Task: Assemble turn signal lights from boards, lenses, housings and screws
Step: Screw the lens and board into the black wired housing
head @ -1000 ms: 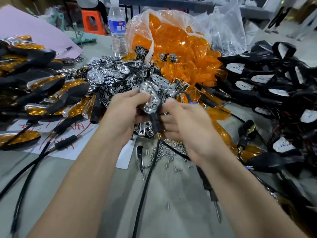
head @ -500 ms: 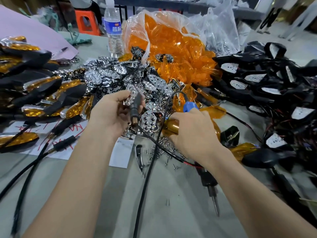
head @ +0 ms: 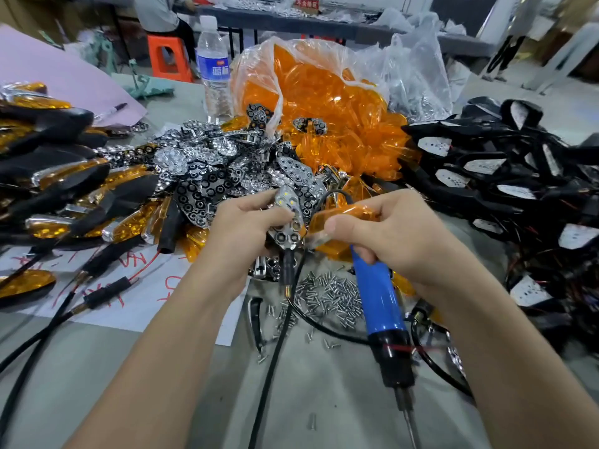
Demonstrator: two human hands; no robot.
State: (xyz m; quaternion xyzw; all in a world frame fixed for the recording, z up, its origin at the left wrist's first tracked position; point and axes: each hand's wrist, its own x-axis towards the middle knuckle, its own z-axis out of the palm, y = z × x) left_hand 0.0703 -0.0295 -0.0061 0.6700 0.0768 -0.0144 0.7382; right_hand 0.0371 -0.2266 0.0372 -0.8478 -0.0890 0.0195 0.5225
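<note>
My left hand (head: 246, 231) grips a turn signal housing with its LED board and chrome reflector (head: 290, 215) facing up; its black stalk and wire hang down. My right hand (head: 389, 231) pinches an orange lens (head: 343, 215) right beside the reflector, and its lower fingers curl round a blue electric screwdriver (head: 379, 303) pointing down at the table. A heap of small screws (head: 330, 296) lies under the hands.
A bag of orange lenses (head: 327, 102) stands behind a pile of chrome reflectors (head: 207, 166). Finished orange-and-black lights (head: 55, 189) are stacked at left, black housings with boards (head: 505, 176) at right. A water bottle (head: 214, 66) stands at the back. Black cables cross the table.
My right hand picked an orange lens from the pile and brought it up to the housing. My left hand turned the housing so its board faces up. The screwdriver came along in the right hand.
</note>
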